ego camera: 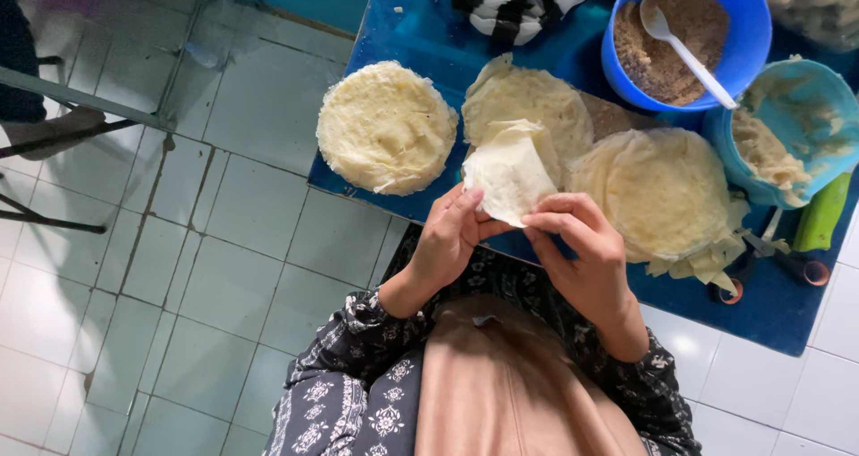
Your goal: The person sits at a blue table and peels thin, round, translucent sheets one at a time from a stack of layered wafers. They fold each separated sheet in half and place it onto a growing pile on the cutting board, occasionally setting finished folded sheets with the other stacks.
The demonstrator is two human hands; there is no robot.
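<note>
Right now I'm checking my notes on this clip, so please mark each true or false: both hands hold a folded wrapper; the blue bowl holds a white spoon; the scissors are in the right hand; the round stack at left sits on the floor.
1. Both the left hand and the right hand hold the folded wrapper: true.
2. The blue bowl holds a white spoon: true.
3. The scissors are in the right hand: false, they lie on the blue tabletop.
4. The round stack sits on the floor: false, it rests on the tabletop.

The person wears a dark navy garment with long sleeves [358, 331] printed in small white floral and paisley motifs (the cuffs end at the wrists). A plain tan cloth panel [510, 384] covers the middle. Both hands are bare.
</note>
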